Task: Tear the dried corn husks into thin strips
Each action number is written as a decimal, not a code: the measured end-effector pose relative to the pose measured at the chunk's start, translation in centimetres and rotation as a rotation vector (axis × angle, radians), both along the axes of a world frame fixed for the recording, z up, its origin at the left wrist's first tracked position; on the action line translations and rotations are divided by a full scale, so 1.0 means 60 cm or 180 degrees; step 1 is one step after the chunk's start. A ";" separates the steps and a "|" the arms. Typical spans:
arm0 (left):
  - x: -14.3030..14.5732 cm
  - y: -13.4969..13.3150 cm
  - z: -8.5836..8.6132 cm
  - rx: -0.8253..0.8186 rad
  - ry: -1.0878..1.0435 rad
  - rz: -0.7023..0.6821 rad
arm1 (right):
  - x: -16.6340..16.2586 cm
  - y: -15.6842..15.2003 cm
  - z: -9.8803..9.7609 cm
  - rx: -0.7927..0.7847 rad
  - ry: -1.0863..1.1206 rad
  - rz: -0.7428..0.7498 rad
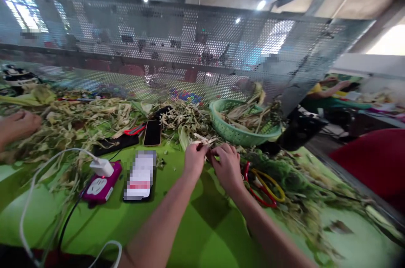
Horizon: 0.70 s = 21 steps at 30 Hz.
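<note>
My left hand [195, 161] and my right hand [227, 164] meet over the green tabletop [202, 234], fingertips pinched close together. Something small and dark shows between them, too hidden to name. Pale dried husk strips [204, 139] lie just beyond my fingers. To the right of my right hand rest a red looped handle [257, 196] and a yellow looped handle [274, 183], their tool ends hidden. A phone [139, 175] with a lit screen lies left of my left forearm.
A green perforated basket [240, 133] holds dried husks. A dark-screened phone [152, 133] and a red cutter [134, 130] lie behind the lit phone. A purple power strip [103, 183] carries a white plug and cables. Another person's hand [20, 124] is at left. A perforated metal panel [158, 52] stands behind.
</note>
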<state>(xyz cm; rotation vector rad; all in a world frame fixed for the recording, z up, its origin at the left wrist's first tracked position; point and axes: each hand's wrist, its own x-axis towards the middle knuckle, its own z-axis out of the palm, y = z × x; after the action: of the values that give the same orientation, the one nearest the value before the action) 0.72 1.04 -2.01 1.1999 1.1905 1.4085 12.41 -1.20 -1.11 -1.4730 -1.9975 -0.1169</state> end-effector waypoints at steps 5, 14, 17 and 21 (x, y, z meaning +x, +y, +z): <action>-0.009 -0.001 0.009 -0.0096 -0.0200 0.0199 | -0.014 -0.008 0.003 0.0047 -0.0157 0.0167; -0.037 0.013 0.013 -0.0053 0.0106 -0.0156 | -0.008 -0.013 0.012 0.0043 0.0147 0.0556; -0.045 0.014 0.014 -0.0077 0.0291 -0.0391 | 0.011 -0.009 0.023 0.0227 0.0537 0.0461; -0.041 0.010 0.010 0.0007 0.0163 -0.0819 | 0.035 0.005 0.026 0.0266 0.0756 0.0198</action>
<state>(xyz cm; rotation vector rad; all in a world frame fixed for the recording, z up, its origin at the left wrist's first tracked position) -1.73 1.65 -1.38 1.3458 1.0275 1.1934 14.51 -0.87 0.48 -1.3061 -1.8221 0.0016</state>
